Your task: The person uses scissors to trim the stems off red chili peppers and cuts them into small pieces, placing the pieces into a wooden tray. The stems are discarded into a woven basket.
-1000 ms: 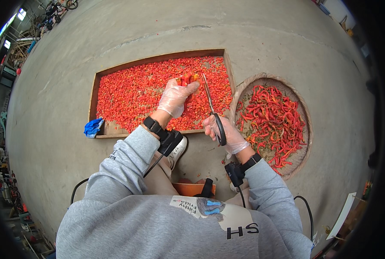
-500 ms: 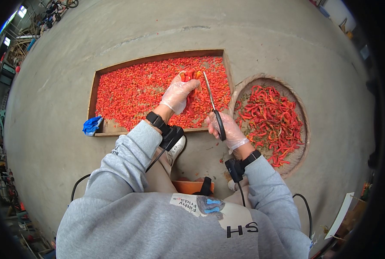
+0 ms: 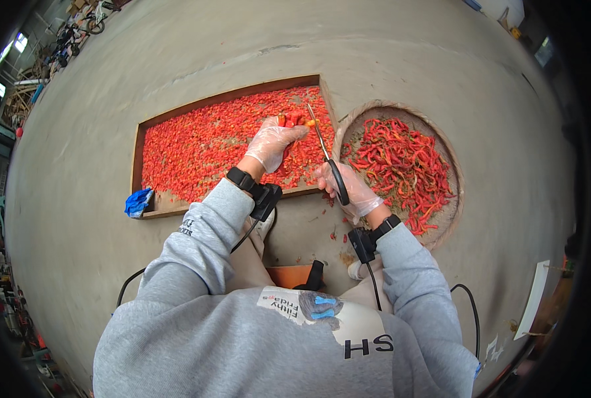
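— What lies around the wooden tray [image 3: 138,156]?
— Cut red pieces fill it; a round basket [image 3: 452,166] of whole chillies sits just right of it, a blue cloth [image 3: 137,201] at its near-left corner.
— And the hands?
— Left hand [image 3: 273,141] pinches chillies [image 3: 291,120] over the tray; right hand [image 3: 350,189] grips scissors [image 3: 327,158] (blades' gap hard to make out).

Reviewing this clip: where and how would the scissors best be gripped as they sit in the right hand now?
By the black looped handles at the near end, coming from the person's side. The scissors point away over the wooden tray, thin blades toward the chillies in the left hand, so only the handle end in the right hand looks safe to take.
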### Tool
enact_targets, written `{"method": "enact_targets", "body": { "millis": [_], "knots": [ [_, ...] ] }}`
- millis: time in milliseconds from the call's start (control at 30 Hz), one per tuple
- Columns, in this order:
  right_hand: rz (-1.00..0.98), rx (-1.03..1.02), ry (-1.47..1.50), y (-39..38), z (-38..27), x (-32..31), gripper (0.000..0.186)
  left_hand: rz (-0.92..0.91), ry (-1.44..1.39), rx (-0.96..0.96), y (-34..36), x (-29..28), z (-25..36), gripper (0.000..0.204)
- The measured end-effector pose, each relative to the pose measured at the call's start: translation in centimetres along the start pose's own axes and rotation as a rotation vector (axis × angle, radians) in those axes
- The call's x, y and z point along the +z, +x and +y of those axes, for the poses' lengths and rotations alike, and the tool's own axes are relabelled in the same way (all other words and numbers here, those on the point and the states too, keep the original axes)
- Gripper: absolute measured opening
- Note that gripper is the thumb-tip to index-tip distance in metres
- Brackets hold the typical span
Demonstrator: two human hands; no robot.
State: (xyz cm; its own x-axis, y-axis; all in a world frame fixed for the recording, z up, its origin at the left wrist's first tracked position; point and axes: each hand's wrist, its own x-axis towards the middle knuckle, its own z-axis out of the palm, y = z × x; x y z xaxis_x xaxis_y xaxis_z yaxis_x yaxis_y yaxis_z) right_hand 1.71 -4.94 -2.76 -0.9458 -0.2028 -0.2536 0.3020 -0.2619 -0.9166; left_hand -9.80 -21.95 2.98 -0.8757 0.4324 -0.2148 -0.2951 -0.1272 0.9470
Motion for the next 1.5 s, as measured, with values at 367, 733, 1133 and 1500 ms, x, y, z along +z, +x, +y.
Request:
{"method": "enact_targets", "body": {
  "millis": [367, 733, 1133, 1500],
  "knots": [
    [0.001, 0.019, 0.044, -3.5, 0.0, 1.5, 0.052, -0.037, 0.132, 0.047, -3.9, 1.6, 0.2, 0.016],
    [-0.127, -0.026, 0.034, -5.0, -0.6, 4.4, 0.02, 0.089, 0.274, 0.039, -9.0, 1.1, 2.4, 0.011],
    [-0.015, 0.059, -0.132, -0.9, 0.7, 4.1, 0.035, 0.021, 0.153, -0.037, -5.1, -3.7, -0.1, 0.015],
    [-0.123, 0.136, -0.131, 3.7, 2.5, 2.9, 0.034, 0.091, -0.077, -0.005, -1.3, -4.7, -1.6, 0.013]
  ]
}}
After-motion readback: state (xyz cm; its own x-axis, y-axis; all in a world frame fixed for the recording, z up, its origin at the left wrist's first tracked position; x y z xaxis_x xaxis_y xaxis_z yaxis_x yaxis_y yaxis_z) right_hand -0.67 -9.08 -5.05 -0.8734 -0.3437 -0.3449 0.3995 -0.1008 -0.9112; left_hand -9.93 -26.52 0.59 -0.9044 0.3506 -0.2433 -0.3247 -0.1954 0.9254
